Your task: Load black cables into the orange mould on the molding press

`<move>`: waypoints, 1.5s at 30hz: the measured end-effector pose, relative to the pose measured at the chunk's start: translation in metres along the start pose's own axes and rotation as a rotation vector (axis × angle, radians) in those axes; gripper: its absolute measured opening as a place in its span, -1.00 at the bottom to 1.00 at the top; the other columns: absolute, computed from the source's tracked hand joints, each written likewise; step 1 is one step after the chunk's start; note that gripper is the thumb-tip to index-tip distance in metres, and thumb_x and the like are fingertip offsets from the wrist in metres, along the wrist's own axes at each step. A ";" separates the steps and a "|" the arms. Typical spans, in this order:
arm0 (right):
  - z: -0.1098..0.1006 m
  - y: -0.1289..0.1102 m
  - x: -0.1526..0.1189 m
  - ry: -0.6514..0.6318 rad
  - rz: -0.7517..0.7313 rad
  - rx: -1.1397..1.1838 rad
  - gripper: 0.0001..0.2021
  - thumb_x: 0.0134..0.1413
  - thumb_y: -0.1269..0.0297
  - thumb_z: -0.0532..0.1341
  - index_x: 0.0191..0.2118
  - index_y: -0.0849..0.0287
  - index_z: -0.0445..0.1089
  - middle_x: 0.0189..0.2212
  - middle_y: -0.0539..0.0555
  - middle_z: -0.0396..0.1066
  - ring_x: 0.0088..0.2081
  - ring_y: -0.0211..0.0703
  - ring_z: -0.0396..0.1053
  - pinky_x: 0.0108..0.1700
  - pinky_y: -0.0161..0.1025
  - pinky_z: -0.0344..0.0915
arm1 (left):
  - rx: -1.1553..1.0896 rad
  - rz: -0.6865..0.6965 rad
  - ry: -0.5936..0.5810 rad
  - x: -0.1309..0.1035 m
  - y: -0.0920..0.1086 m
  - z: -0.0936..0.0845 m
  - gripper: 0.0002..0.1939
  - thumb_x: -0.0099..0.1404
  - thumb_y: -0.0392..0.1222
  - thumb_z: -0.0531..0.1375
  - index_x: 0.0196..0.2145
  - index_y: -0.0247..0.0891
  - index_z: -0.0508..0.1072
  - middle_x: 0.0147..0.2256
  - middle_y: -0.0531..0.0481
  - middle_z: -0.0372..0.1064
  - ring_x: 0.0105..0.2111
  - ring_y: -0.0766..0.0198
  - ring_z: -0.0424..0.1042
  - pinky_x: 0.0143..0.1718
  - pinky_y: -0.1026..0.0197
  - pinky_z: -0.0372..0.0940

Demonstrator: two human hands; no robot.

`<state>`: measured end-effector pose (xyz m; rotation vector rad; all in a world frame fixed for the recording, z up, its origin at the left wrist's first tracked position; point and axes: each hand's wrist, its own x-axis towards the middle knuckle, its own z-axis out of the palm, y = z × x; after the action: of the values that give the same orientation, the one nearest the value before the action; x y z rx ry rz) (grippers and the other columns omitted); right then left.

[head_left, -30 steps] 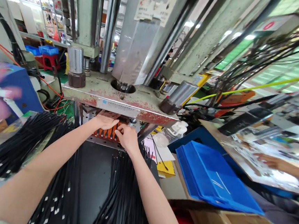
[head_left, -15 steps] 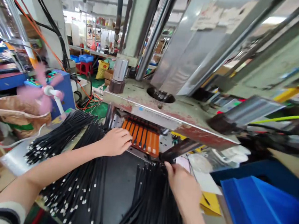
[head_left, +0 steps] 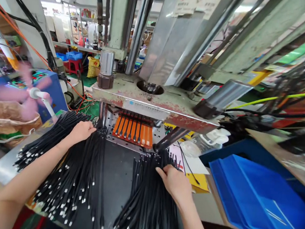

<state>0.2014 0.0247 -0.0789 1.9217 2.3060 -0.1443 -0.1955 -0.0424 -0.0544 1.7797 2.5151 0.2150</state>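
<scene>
the left hand (head_left: 83, 132), fingertips together, was at the left pile of thin black cables (head_left: 68, 178); the right hand (head_left: 177, 182) curled at the right pile of black cables (head_left: 149, 194); whether either pinched one, i couldn't tell. the orange slotted plate (head_left: 148, 132) lay ahead between them, slots pointing away, neither hand clearly nearer.

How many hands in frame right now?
2. The left hand is over the far end of the left cables; the right hand is at the far part of the right cables. Others may be hidden behind the machine.
</scene>
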 end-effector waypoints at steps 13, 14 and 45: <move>-0.040 -0.034 -0.045 0.274 -0.434 0.856 -0.82 0.23 0.15 0.07 -0.28 0.09 0.34 -0.47 0.01 0.48 -0.41 -0.15 0.46 -0.36 -0.31 0.27 | -0.898 0.533 -0.036 -0.040 0.101 -0.071 -0.82 0.28 -0.11 0.09 -0.35 -0.27 0.38 -0.49 0.10 0.32 -0.50 0.39 0.30 -0.45 0.37 0.20; -0.046 -0.043 -0.050 0.274 -0.492 0.916 -0.84 0.24 0.16 0.07 -0.28 0.09 0.33 -0.48 -0.01 0.46 -0.42 -0.17 0.45 -0.37 -0.32 0.27 | -0.948 0.558 -0.062 -0.041 0.113 -0.077 -0.82 0.28 -0.12 0.09 -0.32 -0.28 0.41 -0.48 0.08 0.34 -0.50 0.40 0.31 -0.47 0.38 0.21; -0.052 -0.066 0.079 0.476 -0.383 0.935 -0.83 0.07 0.25 0.17 -0.49 0.19 0.36 -0.58 -0.02 0.39 -0.50 -0.22 0.31 -0.41 -0.36 0.18 | -0.852 0.855 0.376 0.006 0.196 -0.082 -0.76 0.16 -0.12 0.30 -0.26 -0.28 0.44 -0.39 0.03 0.38 -0.50 0.37 0.33 -0.40 0.27 0.30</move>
<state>0.1202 0.0979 -0.0415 1.9300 3.3076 -1.0824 -0.0245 0.0207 0.0554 2.2954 1.2073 1.4720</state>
